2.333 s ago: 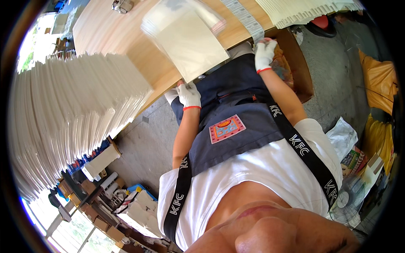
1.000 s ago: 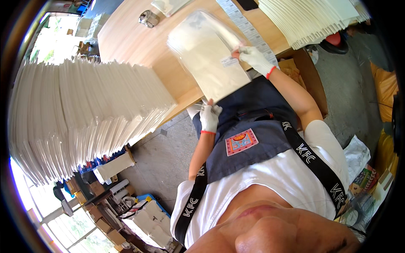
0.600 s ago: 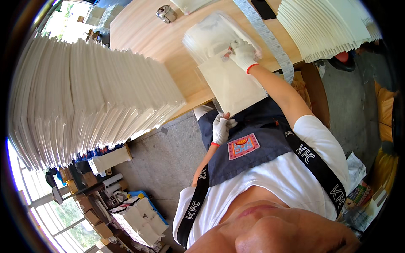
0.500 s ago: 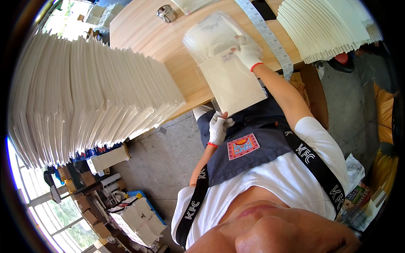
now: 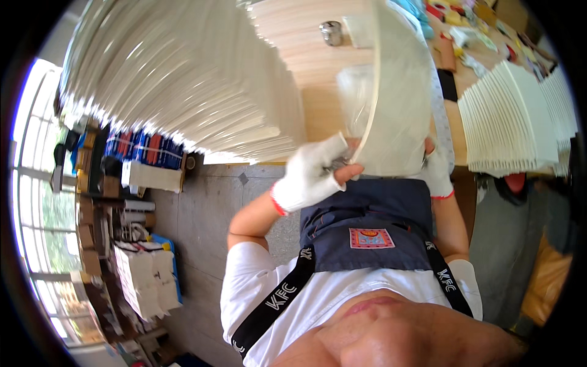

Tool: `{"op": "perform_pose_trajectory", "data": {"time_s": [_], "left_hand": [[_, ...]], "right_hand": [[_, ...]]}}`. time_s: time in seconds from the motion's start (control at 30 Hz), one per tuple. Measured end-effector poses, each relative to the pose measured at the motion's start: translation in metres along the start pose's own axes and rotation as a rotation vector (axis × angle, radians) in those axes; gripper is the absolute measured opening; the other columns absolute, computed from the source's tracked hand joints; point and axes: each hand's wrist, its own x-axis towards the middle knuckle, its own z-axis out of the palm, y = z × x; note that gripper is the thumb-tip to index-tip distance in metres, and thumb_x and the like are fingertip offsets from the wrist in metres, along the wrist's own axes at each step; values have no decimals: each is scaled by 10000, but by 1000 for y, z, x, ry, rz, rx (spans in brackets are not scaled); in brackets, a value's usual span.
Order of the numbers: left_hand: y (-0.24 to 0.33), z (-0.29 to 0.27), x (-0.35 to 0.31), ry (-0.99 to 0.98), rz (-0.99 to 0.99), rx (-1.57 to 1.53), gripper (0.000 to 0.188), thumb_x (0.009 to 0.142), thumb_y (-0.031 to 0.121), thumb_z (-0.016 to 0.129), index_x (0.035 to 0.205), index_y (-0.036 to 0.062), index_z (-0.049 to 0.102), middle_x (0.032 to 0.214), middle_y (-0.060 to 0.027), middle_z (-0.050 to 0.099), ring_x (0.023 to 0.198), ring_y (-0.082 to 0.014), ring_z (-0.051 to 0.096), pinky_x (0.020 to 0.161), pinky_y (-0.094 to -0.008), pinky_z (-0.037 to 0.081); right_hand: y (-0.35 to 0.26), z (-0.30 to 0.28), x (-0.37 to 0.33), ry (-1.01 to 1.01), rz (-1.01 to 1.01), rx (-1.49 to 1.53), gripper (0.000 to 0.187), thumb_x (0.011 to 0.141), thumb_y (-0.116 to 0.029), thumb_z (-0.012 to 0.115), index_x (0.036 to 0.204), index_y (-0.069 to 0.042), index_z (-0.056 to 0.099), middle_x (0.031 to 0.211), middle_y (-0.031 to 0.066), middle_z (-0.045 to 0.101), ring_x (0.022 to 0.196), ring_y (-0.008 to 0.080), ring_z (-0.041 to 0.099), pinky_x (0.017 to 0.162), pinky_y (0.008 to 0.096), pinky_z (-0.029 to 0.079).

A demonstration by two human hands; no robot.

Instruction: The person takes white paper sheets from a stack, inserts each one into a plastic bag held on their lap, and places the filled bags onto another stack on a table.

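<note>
Between the hands, a cream board (image 5: 400, 104) rises bowed, its lower edge nearest the person. The left hand (image 5: 309, 175) seems to pinch its lower left corner; the right hand (image 5: 438, 174) is at the lower right edge, but its fingers are partly hidden, so I cannot tell how firmly it grips. Squeezing inward could crease the board (the fisheye may exaggerate its curve). Just beside the right hand runs a label strip (image 5: 448, 144). Left of the left hand, a tall pile (image 5: 195, 79) could slide if a wide swing knocked its slick edges. Beyond the left hand, a dragged corner might scatter clear sleeves (image 5: 356, 92). Beyond the right are a phone (image 5: 447, 84) and a stack (image 5: 507, 119); farthest stands a tin (image 5: 331, 33).
</note>
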Motion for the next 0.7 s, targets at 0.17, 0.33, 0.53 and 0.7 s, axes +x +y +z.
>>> {"op": "perform_pose_trajectory", "data": {"time_s": [0.17, 0.33, 0.53, 0.7], "left_hand": [[59, -94, -19, 526, 508, 45, 350, 829, 77, 588, 1167, 19, 518, 772, -61, 635, 586, -116, 560, 533, -228, 439], [150, -255, -6, 998, 785, 120, 291, 891, 68, 361, 1063, -107, 517, 937, -296, 611, 877, -337, 643, 890, -356, 497], [104, -374, -37, 1018, -141, 994, 387, 920, 330, 422, 1233, 137, 542, 1190, -86, 569, 1083, -221, 510, 924, -347, 376], [22, -373, -69, 1060, 349, 70, 447, 913, 254, 415, 1290, 15, 442, 1245, -171, 503, 1177, -255, 451, 996, -356, 336]], "right_hand": [[-122, 134, 93, -231, -472, -239, 369, 926, -352, 499, 1097, -28, 550, 926, -29, 574, 769, 19, 512, 611, 165, 405], [-256, 338, 149, -726, -460, -54, 218, 917, -223, 516, 727, -117, 517, 562, -29, 508, 398, 54, 439, 324, 185, 307], [-240, 416, 174, -601, -424, -714, 275, 867, -365, 557, 721, -131, 554, 542, -53, 464, 412, 49, 372, 355, 207, 257], [-256, 383, 150, -663, -393, -455, 301, 891, -368, 525, 752, -106, 577, 528, -52, 441, 412, 60, 356, 392, 215, 288]]}}
